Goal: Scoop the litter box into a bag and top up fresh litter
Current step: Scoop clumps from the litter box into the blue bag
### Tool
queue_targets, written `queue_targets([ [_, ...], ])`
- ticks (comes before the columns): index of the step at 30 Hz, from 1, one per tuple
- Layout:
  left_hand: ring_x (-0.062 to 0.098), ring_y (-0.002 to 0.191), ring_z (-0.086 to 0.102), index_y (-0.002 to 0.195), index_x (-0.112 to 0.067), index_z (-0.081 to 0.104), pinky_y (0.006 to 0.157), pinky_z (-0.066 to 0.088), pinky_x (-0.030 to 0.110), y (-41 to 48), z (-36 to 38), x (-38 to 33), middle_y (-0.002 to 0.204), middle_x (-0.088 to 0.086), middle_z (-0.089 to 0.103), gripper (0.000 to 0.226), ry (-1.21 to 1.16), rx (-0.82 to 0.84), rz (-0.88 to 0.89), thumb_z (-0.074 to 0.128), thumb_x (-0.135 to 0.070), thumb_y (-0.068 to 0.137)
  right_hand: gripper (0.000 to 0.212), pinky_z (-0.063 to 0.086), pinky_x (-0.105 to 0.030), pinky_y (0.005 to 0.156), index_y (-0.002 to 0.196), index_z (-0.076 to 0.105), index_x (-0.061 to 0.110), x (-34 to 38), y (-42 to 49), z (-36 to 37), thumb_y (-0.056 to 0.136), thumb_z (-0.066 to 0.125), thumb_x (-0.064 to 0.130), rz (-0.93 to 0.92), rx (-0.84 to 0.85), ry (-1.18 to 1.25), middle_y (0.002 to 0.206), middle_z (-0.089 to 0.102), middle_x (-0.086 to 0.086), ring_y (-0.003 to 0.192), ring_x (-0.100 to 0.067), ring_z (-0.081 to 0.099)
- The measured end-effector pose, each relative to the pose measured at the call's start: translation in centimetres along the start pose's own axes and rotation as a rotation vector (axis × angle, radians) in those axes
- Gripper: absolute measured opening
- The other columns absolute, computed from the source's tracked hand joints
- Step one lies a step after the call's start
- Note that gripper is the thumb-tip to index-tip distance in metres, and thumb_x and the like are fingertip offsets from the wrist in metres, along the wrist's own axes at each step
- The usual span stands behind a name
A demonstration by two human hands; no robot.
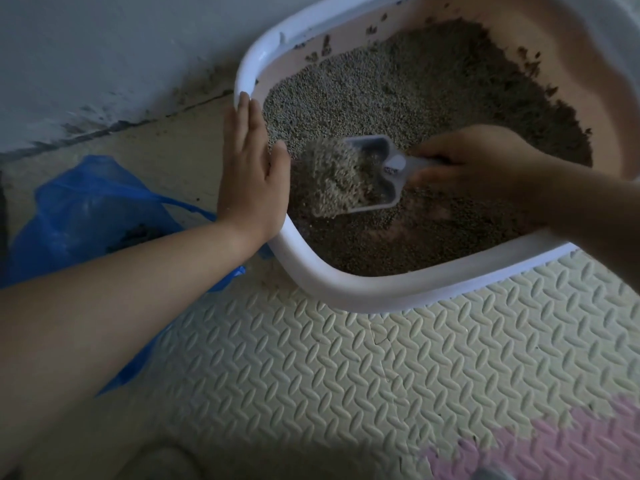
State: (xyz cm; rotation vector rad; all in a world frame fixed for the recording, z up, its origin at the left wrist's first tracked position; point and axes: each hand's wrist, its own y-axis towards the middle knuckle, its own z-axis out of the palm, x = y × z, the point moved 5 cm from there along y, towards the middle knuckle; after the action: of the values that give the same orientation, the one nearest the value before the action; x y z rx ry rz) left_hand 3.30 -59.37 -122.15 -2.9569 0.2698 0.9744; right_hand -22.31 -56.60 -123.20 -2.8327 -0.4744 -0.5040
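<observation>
Your right hand [474, 157] is closed around the handle of the scoop [360, 174], which sits in the middle of the frame, heaped with litter and held just above the litter bed. The scoop's long axis runs nearly level across the picture, handle toward the right and loaded mouth toward the left, tipped slightly down. That is the relation to mind: the bag [86, 216] lies at the left edge of the frame, on the floor just outside the litter box [311, 271], so the load has to travel leftward over the white rim. The mouth already points that way. Your left hand [251, 174] stands directly in that path, flat and open with fingers together, palm pressed against the outside of the rim, thumb hooked over the edge, seemingly steadying the box. It is the nearer hand to the bag, with its forearm lying across the blue plastic. I judge you will need to lift the scoop clear of the rim and pass above or around that hand. The bag's opening looks slack, with something dark inside, so some spill onto the floor mat [381, 375] is likely.
</observation>
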Motion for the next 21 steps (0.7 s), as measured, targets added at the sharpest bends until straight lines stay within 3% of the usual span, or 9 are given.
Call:
queue_targets([
  [3, 0.017, 0.147, -0.002, 0.151, -0.004, 0.012, 0.118, 0.000, 0.025, 0.1, 0.1, 0.0, 0.160, 0.006, 0.003, 0.063, 0.005, -0.002, 0.005, 0.021, -0.030, 0.093, 0.038, 0.045, -0.036, 0.063, 0.098, 0.063, 0.020, -0.8, -1.9, -0.9, 0.086, 0.050, 0.053, 0.037, -0.051, -0.031, 0.076, 0.060, -0.001, 0.067, -0.022, 0.054],
  [7, 0.016, 0.147, -0.003, 0.151, -0.005, 0.012, 0.119, 0.002, 0.029, 0.0, 0.1, 0.1, 0.160, 0.005, 0.002, 0.062, -0.010, 0.007, 0.001, 0.022, -0.028, 0.094, 0.056, 0.049, -0.040, 0.066, 0.108, 0.063, 0.019, -0.5, -3.8, -1.4, 0.082, 0.039, 0.063, 0.067, -0.117, -0.016, 0.089, 0.066, -0.004, 0.075, -0.025, 0.059],
  [11, 0.013, 0.146, -0.005, 0.152, -0.008, 0.010, 0.119, 0.001, 0.029, -0.1, 0.1, 0.1, 0.160, 0.002, 0.000, 0.061, -0.019, 0.016, -0.008, 0.024, -0.027, 0.095, 0.063, 0.046, -0.037, 0.057, 0.106, 0.064, 0.016, 0.4, -5.1, -1.7, 0.081, 0.033, 0.065, 0.115, -0.177, -0.051, 0.078, 0.065, -0.005, 0.067, -0.025, 0.058],
  [15, 0.012, 0.146, -0.006, 0.152, -0.009, 0.009, 0.119, 0.001, 0.029, -0.1, 0.1, 0.2, 0.160, 0.000, -0.001, 0.059, -0.021, 0.018, -0.012, 0.026, -0.024, 0.097, 0.045, 0.033, -0.029, 0.048, 0.091, 0.061, 0.017, 1.3, -6.5, -1.5, 0.084, 0.039, 0.055, 0.178, -0.182, -0.079, 0.060, 0.052, 0.006, 0.056, -0.018, 0.048],
  [18, 0.011, 0.146, -0.006, 0.152, -0.009, 0.009, 0.119, 0.001, 0.029, -0.1, 0.2, 0.2, 0.160, 0.000, -0.002, 0.059, -0.023, 0.023, -0.012, 0.027, -0.022, 0.098, 0.028, 0.025, -0.022, 0.045, 0.077, 0.047, 0.022, 1.9, -7.6, -1.4, 0.087, 0.046, 0.048, 0.249, -0.229, -0.036, 0.054, 0.038, 0.014, 0.049, -0.010, 0.037],
  [21, 0.012, 0.146, -0.006, 0.152, -0.007, 0.009, 0.119, 0.001, 0.030, -0.1, 0.1, 0.1, 0.160, 0.001, -0.002, 0.059, -0.022, 0.023, -0.006, 0.027, -0.023, 0.097, 0.024, 0.027, -0.025, 0.046, 0.086, 0.052, 0.021, 2.1, -7.7, -1.4, 0.087, 0.050, 0.045, 0.256, -0.229, -0.017, 0.057, 0.043, 0.012, 0.051, -0.014, 0.042],
])
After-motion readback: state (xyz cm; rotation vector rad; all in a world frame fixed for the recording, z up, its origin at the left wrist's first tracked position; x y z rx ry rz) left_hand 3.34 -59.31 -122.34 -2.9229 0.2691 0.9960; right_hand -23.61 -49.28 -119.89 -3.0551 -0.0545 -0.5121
